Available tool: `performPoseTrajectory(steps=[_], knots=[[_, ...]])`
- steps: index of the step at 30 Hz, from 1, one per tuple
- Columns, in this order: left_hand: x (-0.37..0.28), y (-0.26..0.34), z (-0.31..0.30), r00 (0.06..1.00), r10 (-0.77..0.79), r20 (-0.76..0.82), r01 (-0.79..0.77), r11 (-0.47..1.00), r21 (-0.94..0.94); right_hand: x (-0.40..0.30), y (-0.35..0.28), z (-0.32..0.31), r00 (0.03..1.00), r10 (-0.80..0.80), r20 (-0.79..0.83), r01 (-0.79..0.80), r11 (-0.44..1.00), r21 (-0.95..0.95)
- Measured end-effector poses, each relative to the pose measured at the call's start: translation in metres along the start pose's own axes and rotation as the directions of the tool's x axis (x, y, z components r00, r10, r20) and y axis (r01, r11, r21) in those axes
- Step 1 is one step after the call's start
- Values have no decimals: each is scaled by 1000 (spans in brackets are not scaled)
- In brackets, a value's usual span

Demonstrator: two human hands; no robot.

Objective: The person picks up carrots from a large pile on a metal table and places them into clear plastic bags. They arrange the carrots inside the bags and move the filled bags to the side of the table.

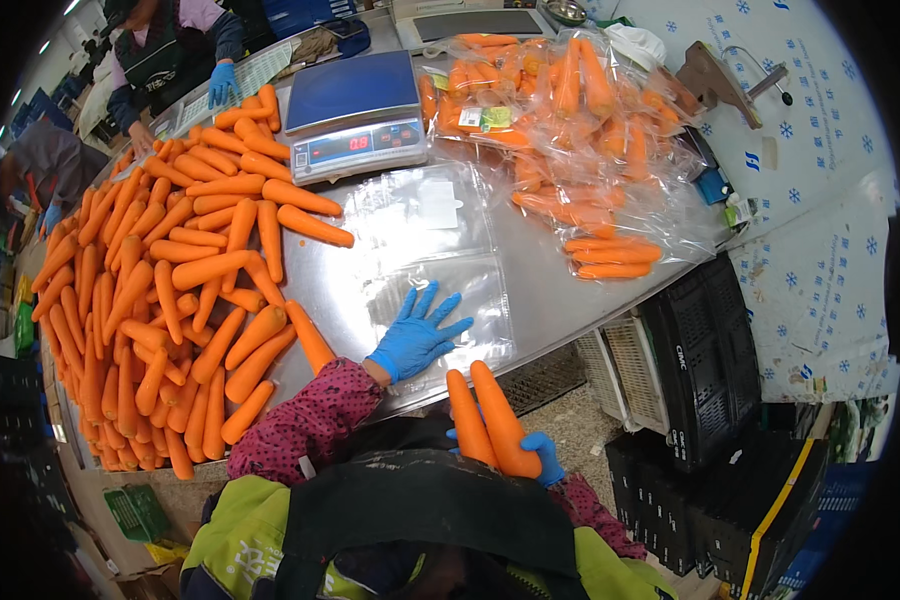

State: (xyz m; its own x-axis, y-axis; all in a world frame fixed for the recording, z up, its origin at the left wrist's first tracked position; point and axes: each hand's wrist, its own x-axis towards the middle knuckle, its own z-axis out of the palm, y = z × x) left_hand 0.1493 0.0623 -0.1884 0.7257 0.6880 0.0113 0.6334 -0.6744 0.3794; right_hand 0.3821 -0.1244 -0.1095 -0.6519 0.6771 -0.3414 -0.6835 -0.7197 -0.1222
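My left hand (420, 337), in a blue glove, lies with fingers spread on a stack of clear plastic bags (487, 300) at the front of the metal table. Off the table's front edge, my right hand (546, 459), gloved the same way, grips two carrots (487, 420) side by side with their tips toward the table. Part of that hand is hidden behind them. A large heap of loose carrots (172, 255) covers the left side of the table. One single carrot (310, 337) rests beside my left sleeve.
Behind the bags stands a digital scale (356, 112) with a lit display. Filled bags of carrots (570, 127) are piled at the right. Black plastic crates (709, 360) stand past the right edge. A co-worker's gloved hand (223, 82) is beyond the heap.
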Motion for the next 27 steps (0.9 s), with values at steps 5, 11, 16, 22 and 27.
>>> performPoseTrajectory(steps=[5, 11, 16, 22, 27], knots=[[2, -4, 5, 999, -22, -26, 20, 997, -70, 17, -17, 2, 995, -21, 98, 24, 999, -30], [1, -12, 18, 978, -23, -208, -12, 986, -164, 39, -5, 4, 999, -54, 6, 52, 976, 212], [5, -8, 24, 938, -121, -323, 31, 962, -270, 41, 4, 11, 987, -117, -106, 133, 978, 159], [6, -7, 6, 858, -304, -414, -18, 788, -616, 54, 19, 27, 976, -139, -170, 154, 985, 78], [-52, 19, -67, 904, -175, -391, -69, 841, -536, 99, 10, 56, 911, -233, -339, 159, 960, -231]])
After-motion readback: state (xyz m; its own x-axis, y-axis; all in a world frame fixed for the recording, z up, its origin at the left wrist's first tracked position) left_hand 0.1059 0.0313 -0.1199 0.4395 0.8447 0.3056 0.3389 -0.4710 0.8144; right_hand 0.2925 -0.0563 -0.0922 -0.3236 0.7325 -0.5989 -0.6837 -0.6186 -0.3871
